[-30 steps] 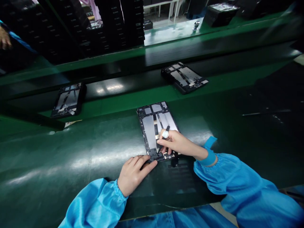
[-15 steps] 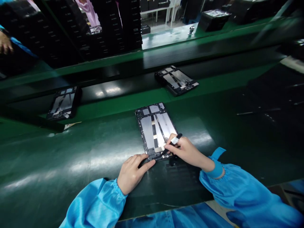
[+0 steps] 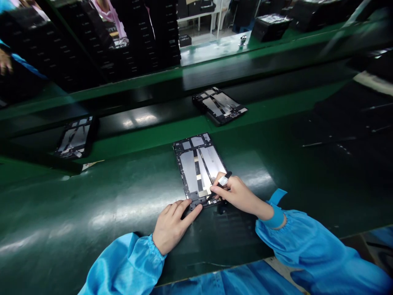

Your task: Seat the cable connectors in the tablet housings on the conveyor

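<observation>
An opened tablet (image 3: pixel 188 166) lies on the green bench in front of me, its silver battery panels and black flex cables exposed. My left hand (image 3: pixel 173 225) rests at its lower left corner, fingers extended and thumb along the bottom edge. In my right hand (image 3: pixel 235 191) is a slim black pointed tool (image 3: pixel 227 175) with a white wrap, gripped like a pen. Its tip meets the tablet's lower edge, near the small board parts; the exact contact point is too small to make out. A blue strap (image 3: pixel 274 217) circles my right wrist.
Beyond the bench runs a dark conveyor belt (image 3: pixel 141 119) carrying another opened tablet (image 3: pixel 219 104) and, farther left, one more opened tablet (image 3: pixel 75 137). Stacks of black trays (image 3: pixel 144 37) rise behind it. A co-worker's hand (image 3: pixel 5 61) shows at the far left. A thin rod (image 3: pixel 313 144) lies right.
Both tablets on the belt have shifted left, and the view has moved slightly. My hands keep nearly the same position on the tablet, the tool tip still at its lower edge.
</observation>
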Motion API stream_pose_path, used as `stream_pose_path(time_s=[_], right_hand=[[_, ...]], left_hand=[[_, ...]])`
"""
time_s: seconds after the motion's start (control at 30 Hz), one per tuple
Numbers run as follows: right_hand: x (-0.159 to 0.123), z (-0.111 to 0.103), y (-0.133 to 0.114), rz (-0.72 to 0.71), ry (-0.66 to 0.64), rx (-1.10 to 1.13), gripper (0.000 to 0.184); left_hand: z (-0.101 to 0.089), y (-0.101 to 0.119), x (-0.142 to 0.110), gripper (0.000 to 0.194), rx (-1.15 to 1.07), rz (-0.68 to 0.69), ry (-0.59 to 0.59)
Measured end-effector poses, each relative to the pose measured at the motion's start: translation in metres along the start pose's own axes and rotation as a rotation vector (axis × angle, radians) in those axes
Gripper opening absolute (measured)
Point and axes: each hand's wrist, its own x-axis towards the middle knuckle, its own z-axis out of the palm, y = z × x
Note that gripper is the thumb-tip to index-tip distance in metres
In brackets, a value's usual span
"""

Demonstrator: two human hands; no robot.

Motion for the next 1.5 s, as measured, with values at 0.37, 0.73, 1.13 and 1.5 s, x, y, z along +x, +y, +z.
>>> stream_pose_path(time_s=[0.37,0.73,1.13,1.5], right_hand=[[0.001,0.0,-0.002,-0.019,0.002,-0.025,0.02],[0.001,0.002,-0.001,-0.043,0.046,-0.018,0.023],[0.021,0.001,0.029,-0.077,0.42,0.552,0.037],[0.07,-0.009,0.037,-0.131,0.473,0.328,0.052]], left_hand=[[-0.003,0.006,0.002,0.038,0.029,-0.062,-0.03],[-0.004,0.018,0.016,0.042,0.035,-0.119,-0.099],[-0.01,0.001,0.022,0.02,-0.156,-0.014,0.05],[0.016,-0.113,0.072,0.036,0.267,-0.382,-0.101]])
